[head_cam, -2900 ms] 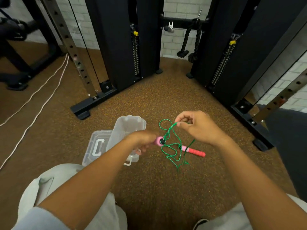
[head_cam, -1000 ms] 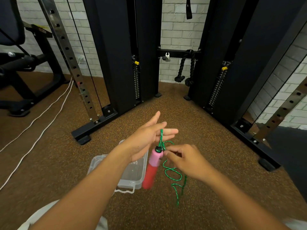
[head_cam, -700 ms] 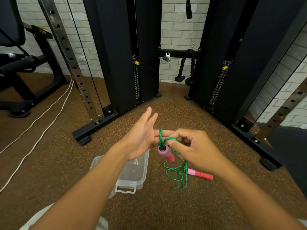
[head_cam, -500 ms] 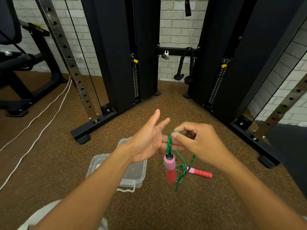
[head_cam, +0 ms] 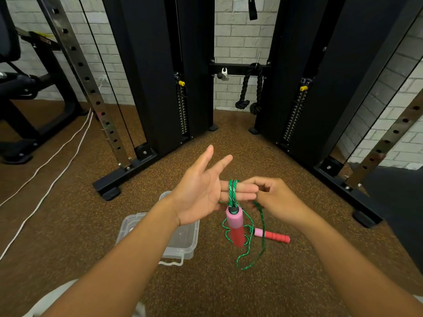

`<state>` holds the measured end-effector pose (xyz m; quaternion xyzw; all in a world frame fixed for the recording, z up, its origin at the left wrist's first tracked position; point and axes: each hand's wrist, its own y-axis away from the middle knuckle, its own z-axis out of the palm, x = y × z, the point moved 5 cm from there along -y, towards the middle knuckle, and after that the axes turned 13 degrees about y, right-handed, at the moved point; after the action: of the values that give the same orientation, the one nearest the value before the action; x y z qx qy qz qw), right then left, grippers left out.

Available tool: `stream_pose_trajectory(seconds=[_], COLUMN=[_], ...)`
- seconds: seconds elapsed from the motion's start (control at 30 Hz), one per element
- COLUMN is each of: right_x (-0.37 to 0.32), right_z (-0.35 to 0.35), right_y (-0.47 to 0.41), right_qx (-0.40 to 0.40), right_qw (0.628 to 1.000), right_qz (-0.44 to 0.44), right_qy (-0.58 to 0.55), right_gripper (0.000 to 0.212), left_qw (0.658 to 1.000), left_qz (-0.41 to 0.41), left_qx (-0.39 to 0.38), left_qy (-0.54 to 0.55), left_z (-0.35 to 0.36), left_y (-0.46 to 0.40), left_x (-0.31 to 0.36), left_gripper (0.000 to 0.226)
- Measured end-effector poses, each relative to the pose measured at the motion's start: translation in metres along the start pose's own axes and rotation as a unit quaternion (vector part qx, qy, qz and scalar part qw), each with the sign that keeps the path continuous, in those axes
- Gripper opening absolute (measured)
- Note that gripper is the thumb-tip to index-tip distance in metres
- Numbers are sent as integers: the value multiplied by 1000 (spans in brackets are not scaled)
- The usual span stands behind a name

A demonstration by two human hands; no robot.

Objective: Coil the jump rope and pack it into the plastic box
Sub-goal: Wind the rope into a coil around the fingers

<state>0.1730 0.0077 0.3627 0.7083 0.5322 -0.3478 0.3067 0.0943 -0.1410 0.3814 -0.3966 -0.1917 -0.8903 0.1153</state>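
Green cord of the jump rope (head_cam: pixel 233 191) loops twice around two fingers (head_cam: pixel 240 193) of the left hand (head_cam: pixel 201 191), which is held flat and spread, palm up, thumb and forefinger pointing away. One handle (head_cam: pixel 235 226), pink at the top and red below, hangs straight down from those loops, just under the fingers. More cord runs down beside it in loose curls and reaches the floor (head_cam: pixel 206 282) in front of the person.

The right hand (head_cam: pixel 279 200) sits just beside the left fingertips, its fingers curled together and pinched on the cord where a strand drops away below the knuckles. The exact grip point is hidden by the fingers.

The second handle (head_cam: pixel 272 235) lies flat on the floor to the right of the hanging one, pink end toward the cord, red end pointing right.

The box (head_cam: pixel 183 243), clear plastic, stands open on the floor under the left forearm, which covers much of it. Its lid (head_cam: pixel 130 225) lies beside it to the left, touching or nearly so. Nothing of the rope is in the box.

Brown speckled matting covers the floor. Black machine columns (head_cam: pixel 146 72) rise behind, with a white brick wall (head_cam: pixel 238 37) between them and a black rope attachment (head_cam: pixel 251 88) hanging there. White cables (head_cam: pixel 45 177) trail across the floor at left.
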Motion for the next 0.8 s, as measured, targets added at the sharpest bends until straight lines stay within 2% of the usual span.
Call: stream_pose_trajectory(seconds=[0.1,0.27,0.37,0.47,0.53,0.6,0.73,0.8], right_x=[-1,0,-5,-7,-7,-9,-24,-34], right_z=[13,38,36,35,36,38,37,32], right_y=[2,6,8,6,6,6,9,11], right_qx=[4,-44,-30,-6,-10,-15,-15,-5], right_qw=[999,990,981,970,962,957,954,959], right_qz=[0,-19,-21,-38,-46,-59,-88,-108], right_qy=[44,136,192,241,268,284,287,264], right_gripper=[18,17,17,29,22,20,36,33], left_qw=[1000,999,998,998,997,996,993,992], left_qz=[15,38,36,41,49,65,86,81], left_qx=[3,35,39,34,36,50,83,92], left_qy=[1,-8,-24,-30,-37,-34,-20,-34], left_z=[-3,-12,-14,-11,-11,-14,-20,-21], left_y=[-2,-5,-6,-5,-6,-7,-9,-9], left_x=[4,7,8,8,8,7,9,9], left_gripper=[73,63,60,58,58,61,66,68])
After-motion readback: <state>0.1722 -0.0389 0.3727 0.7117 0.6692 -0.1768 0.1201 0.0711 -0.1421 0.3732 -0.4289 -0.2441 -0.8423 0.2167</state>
